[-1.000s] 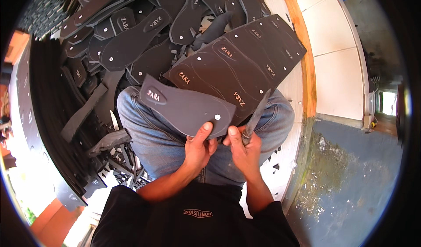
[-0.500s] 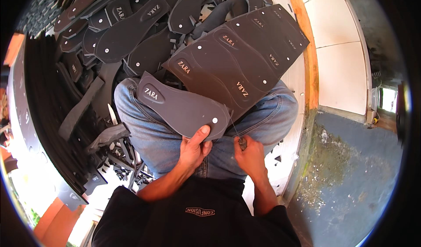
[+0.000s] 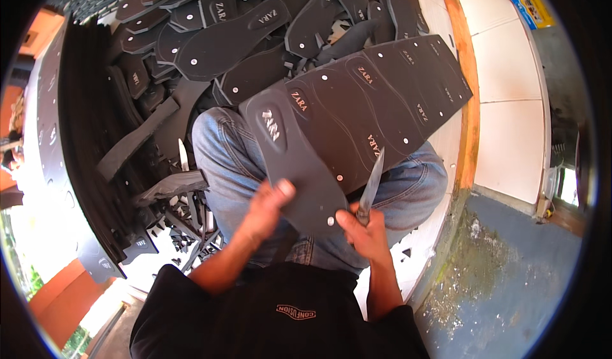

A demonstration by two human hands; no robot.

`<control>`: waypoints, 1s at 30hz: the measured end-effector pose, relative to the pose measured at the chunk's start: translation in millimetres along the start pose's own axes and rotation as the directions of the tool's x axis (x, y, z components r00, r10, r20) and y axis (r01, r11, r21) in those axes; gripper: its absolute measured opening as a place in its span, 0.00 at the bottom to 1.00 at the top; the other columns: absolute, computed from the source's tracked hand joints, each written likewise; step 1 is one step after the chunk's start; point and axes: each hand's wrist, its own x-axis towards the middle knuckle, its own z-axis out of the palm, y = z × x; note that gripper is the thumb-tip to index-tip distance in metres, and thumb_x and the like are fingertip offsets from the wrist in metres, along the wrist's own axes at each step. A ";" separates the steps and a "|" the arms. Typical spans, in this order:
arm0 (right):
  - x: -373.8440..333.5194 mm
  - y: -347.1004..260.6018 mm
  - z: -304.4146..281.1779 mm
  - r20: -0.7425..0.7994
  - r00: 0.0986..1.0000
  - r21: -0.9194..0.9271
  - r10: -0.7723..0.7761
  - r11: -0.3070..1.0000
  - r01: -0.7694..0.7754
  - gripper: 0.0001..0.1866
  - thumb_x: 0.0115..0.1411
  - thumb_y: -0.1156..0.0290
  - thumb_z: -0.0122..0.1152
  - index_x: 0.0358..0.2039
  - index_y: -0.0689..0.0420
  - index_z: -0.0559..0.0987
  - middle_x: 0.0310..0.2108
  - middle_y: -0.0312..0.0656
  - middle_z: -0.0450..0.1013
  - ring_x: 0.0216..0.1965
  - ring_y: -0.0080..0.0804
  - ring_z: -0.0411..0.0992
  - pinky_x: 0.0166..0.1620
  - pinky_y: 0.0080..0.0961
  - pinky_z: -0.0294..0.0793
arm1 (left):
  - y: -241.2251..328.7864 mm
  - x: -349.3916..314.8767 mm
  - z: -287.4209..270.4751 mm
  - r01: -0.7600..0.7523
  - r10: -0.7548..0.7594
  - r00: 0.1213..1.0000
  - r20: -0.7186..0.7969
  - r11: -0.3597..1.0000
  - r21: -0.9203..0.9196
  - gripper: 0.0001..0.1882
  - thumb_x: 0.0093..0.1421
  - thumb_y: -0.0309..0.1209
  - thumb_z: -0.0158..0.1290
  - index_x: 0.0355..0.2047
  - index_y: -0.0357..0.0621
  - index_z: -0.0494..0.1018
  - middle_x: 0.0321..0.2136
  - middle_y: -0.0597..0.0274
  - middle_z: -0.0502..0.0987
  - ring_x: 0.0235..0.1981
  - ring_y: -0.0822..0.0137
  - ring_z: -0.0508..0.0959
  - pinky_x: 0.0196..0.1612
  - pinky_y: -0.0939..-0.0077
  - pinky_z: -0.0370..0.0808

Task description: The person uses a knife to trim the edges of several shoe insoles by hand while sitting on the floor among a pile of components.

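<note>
A dark grey sandal sole (image 3: 305, 196) lies slantwise over my lap, its marked end pointing away from me. My left hand (image 3: 262, 211) grips its left edge, thumb on top and the other fingers hidden beneath; motion blurs it slightly. In my right hand (image 3: 366, 233) is a knife (image 3: 371, 190), its blade upright and pointing away from me. The right thumb also presses on the sole's near end, beside a white dot. Under and beyond the sole, a dark foam sheet (image 3: 395, 82) with stamped sole outlines rests across my knees.
Beyond my knees lies a heap of cut soles (image 3: 233, 37). To the left stands a tall stack of dark sheets (image 3: 89, 136), with a loose offcut strip (image 3: 140, 139), another pale blade (image 3: 183, 155) and small scraps beside it. At right runs a wooden edge (image 3: 468, 123).
The sole has turned so its marked end points farther away. My left hand has shifted to its left edge. The knife has swung upright, and the right thumb now touches the sole.
</note>
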 end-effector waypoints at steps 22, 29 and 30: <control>5.3 12.1 13.0 -0.175 0.948 -0.615 -0.265 0.782 0.105 0.17 0.56 0.63 0.58 0.17 0.63 0.71 0.11 0.51 0.66 0.16 0.53 0.68 0.22 0.39 0.65 | 65.8 16.1 24.6 0.161 -0.270 0.931 0.245 0.907 0.390 0.16 0.55 0.36 0.59 0.37 0.35 0.76 0.29 0.62 0.79 0.30 0.75 0.77 0.36 0.82 0.74; 61.3 -30.9 11.5 -0.116 0.788 -0.647 -0.605 0.648 0.402 0.12 0.54 0.67 0.58 0.21 0.64 0.74 0.16 0.54 0.70 0.21 0.55 0.70 0.25 0.40 0.67 | 63.6 19.2 28.8 0.145 -0.298 0.893 0.336 0.899 0.412 0.16 0.56 0.35 0.58 0.39 0.36 0.76 0.32 0.65 0.78 0.34 0.77 0.74 0.40 0.82 0.71; 63.5 -35.4 12.1 -0.131 0.778 -0.627 -0.614 0.660 0.414 0.12 0.54 0.67 0.58 0.22 0.64 0.75 0.17 0.54 0.71 0.22 0.55 0.70 0.26 0.40 0.68 | 66.7 20.6 25.9 0.135 -0.268 0.921 0.281 0.900 0.415 0.16 0.55 0.36 0.58 0.38 0.36 0.76 0.32 0.65 0.78 0.33 0.77 0.74 0.40 0.82 0.71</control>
